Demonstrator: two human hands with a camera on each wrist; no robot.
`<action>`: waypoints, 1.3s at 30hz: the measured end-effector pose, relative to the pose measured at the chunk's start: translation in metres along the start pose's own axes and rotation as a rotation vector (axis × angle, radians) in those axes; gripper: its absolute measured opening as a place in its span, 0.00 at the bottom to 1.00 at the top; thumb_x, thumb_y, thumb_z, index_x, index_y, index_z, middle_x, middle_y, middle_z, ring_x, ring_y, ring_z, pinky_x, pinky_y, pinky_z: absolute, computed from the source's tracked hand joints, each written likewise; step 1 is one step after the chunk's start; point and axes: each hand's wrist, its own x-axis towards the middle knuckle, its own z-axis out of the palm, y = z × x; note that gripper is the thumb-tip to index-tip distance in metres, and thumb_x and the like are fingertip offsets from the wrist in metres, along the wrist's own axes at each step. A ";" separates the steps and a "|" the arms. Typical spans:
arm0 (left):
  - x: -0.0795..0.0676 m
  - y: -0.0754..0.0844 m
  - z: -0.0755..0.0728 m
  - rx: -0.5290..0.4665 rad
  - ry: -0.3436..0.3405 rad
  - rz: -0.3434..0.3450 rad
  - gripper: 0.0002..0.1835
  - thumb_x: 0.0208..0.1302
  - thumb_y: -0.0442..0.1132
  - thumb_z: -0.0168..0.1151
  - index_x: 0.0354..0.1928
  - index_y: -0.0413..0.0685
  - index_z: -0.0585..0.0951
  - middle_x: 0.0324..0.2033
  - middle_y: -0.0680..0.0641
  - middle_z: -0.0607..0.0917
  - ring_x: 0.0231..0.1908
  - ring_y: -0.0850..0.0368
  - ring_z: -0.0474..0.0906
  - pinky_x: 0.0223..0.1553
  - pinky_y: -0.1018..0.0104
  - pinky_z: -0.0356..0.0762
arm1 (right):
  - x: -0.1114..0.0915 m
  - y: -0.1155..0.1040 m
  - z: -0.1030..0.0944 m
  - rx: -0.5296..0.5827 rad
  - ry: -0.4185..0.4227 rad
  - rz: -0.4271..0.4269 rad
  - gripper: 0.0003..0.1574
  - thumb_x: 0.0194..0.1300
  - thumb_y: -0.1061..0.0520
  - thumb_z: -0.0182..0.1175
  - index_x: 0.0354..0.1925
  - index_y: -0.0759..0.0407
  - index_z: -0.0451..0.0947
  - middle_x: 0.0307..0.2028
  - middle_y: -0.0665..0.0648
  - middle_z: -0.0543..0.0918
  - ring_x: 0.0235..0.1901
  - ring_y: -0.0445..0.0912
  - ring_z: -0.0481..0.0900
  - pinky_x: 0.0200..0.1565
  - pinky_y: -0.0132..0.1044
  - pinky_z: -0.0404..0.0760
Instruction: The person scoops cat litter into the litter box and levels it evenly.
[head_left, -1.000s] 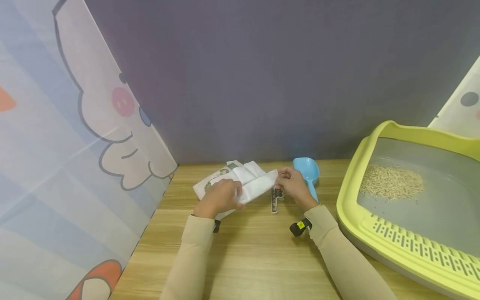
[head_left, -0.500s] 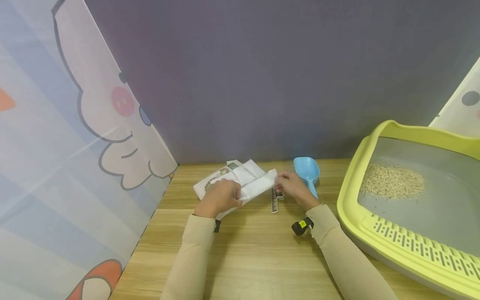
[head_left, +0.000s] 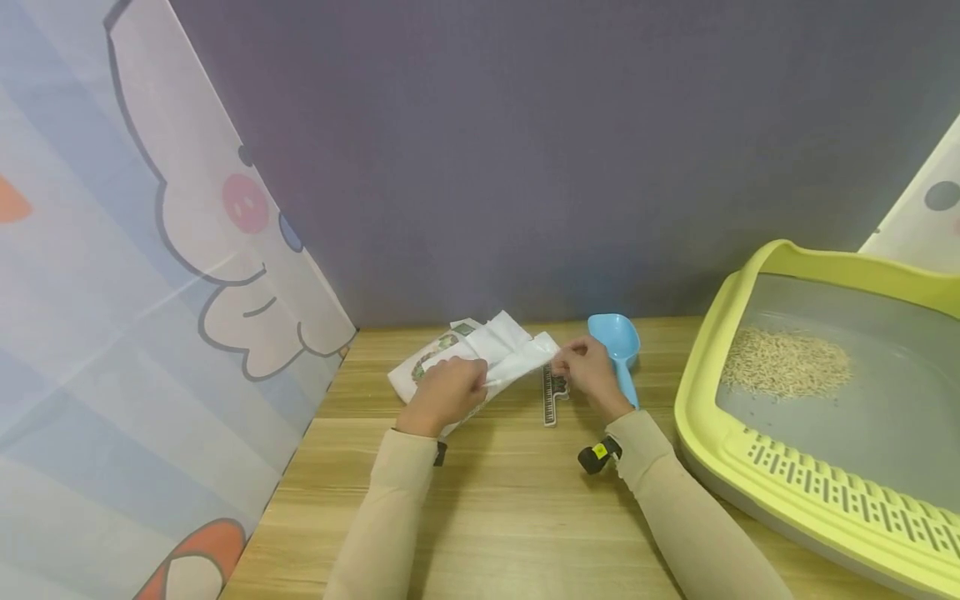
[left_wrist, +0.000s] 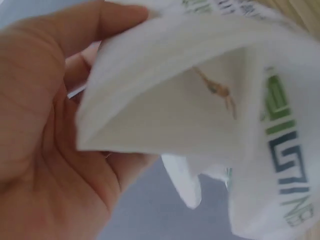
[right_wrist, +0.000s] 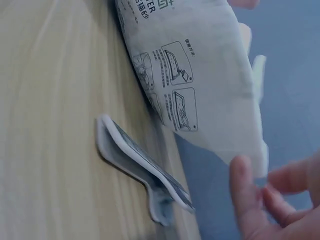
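A white printed cat litter bag (head_left: pixel 510 358) lies at the back of the table, its top part creased and raised between both hands. My left hand (head_left: pixel 448 390) grips the bag's near side. In the left wrist view the thumb and fingers of the left hand (left_wrist: pixel 55 120) are around the rim of the bag (left_wrist: pixel 170 55), whose mouth gapes with a brown mark inside. At the right end, my right hand (head_left: pixel 588 375) pinches a corner of the bag (right_wrist: pixel 250 157) between thumb and fingers. Below it lies a clip (head_left: pixel 551 400) with a black-and-white striped face.
Behind the right hand lies a light blue litter scoop (head_left: pixel 617 337). A large yellow-rimmed litter box (head_left: pixel 697 400) stands on the right, with a heap of tan pellets (head_left: pixel 787 365) inside. A dark grey wall (head_left: pixel 555 167) rises at the back; a cartoon-print sheet (head_left: pixel 150 333) hangs on the left.
The left hand has shifted slightly right and up, raising the bag's creased top. The right hand drew a little right, then came back to the bag's corner. Clip and scoop stay put.
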 end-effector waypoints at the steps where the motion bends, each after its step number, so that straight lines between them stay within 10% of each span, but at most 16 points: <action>1: 0.001 0.001 0.002 0.010 0.019 0.002 0.17 0.60 0.34 0.67 0.22 0.52 0.68 0.18 0.55 0.70 0.21 0.58 0.66 0.23 0.64 0.63 | 0.000 0.000 -0.001 -0.034 0.006 -0.004 0.15 0.74 0.63 0.51 0.53 0.72 0.71 0.41 0.63 0.79 0.31 0.42 0.82 0.38 0.32 0.85; 9: 0.006 0.004 0.014 0.053 0.094 0.011 0.22 0.65 0.34 0.64 0.22 0.52 0.60 0.17 0.55 0.60 0.19 0.60 0.57 0.19 0.67 0.54 | 0.000 0.011 -0.007 -0.730 -0.169 -0.105 0.16 0.71 0.54 0.56 0.45 0.68 0.76 0.32 0.58 0.80 0.28 0.47 0.76 0.28 0.35 0.71; 19: 0.006 0.010 0.013 0.057 0.038 -0.025 0.14 0.68 0.37 0.64 0.28 0.50 0.68 0.18 0.52 0.71 0.20 0.57 0.66 0.20 0.64 0.61 | -0.004 0.012 -0.007 -0.864 -0.308 -0.116 0.14 0.69 0.54 0.56 0.25 0.56 0.72 0.20 0.52 0.75 0.19 0.43 0.72 0.23 0.34 0.71; 28: 0.007 0.017 0.018 0.112 0.107 -0.045 0.10 0.66 0.37 0.66 0.33 0.48 0.73 0.24 0.45 0.83 0.23 0.48 0.79 0.20 0.56 0.73 | -0.016 -0.022 -0.021 -0.717 -0.314 -0.092 0.20 0.73 0.57 0.46 0.24 0.60 0.74 0.12 0.52 0.77 0.12 0.42 0.75 0.19 0.34 0.76; 34: 0.009 0.019 0.022 0.125 0.121 -0.069 0.09 0.65 0.36 0.67 0.34 0.47 0.74 0.26 0.44 0.84 0.26 0.44 0.83 0.23 0.54 0.76 | -0.026 -0.047 -0.026 -0.299 -0.198 -0.030 0.22 0.76 0.57 0.51 0.57 0.73 0.62 0.22 0.61 0.82 0.15 0.42 0.80 0.24 0.40 0.85; 39: 0.008 0.020 0.022 0.134 0.146 -0.059 0.10 0.64 0.35 0.67 0.33 0.47 0.73 0.24 0.44 0.84 0.25 0.45 0.83 0.21 0.55 0.75 | -0.034 -0.051 -0.014 -0.074 -0.239 0.014 0.30 0.76 0.59 0.52 0.64 0.76 0.52 0.22 0.59 0.80 0.14 0.39 0.79 0.21 0.33 0.81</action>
